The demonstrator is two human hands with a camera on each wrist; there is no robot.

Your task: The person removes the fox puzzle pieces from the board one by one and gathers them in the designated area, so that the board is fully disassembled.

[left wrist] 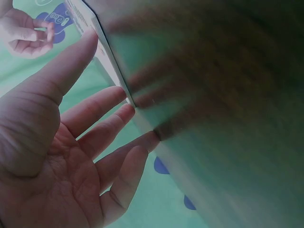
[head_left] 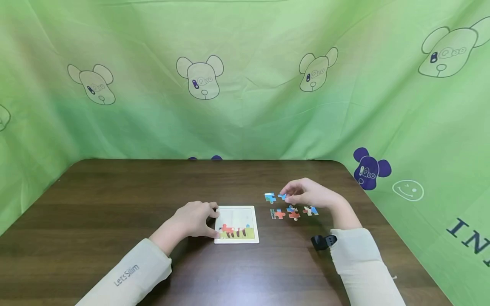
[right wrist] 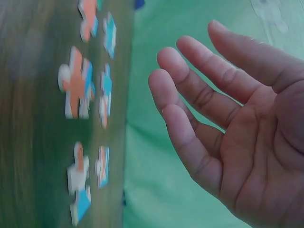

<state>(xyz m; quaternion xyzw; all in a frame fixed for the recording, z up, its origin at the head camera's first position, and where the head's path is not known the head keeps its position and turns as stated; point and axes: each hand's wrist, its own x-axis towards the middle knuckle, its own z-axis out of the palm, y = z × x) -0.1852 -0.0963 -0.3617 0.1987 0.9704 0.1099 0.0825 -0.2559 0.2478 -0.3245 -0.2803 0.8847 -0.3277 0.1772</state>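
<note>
A white square puzzle tray [head_left: 236, 244] lies on the table, its lower part showing a red, green and brown picture and its upper part pale. My left hand [head_left: 195, 219] is at the tray's left side; thumb and fingertips touch the edge, fingers spread and nearly straight in the left wrist view. Above the loose jigsaw pieces hovers my right hand [head_left: 311, 193], fingers loosely bent, with nothing between them in the right wrist view. Near it lie a blue piece [head_left: 269, 197], a red piece [head_left: 278, 214], a red-and-blue piece [right wrist: 75, 85] and a white-and-blue piece [head_left: 310, 210].
The brown wooden table [head_left: 153, 182] runs back to a green curtain [head_left: 245, 106] printed with bear heads. A black band [head_left: 323, 242] is on the right wrist. The puzzle pieces lie in two rows to the right of the tray.
</note>
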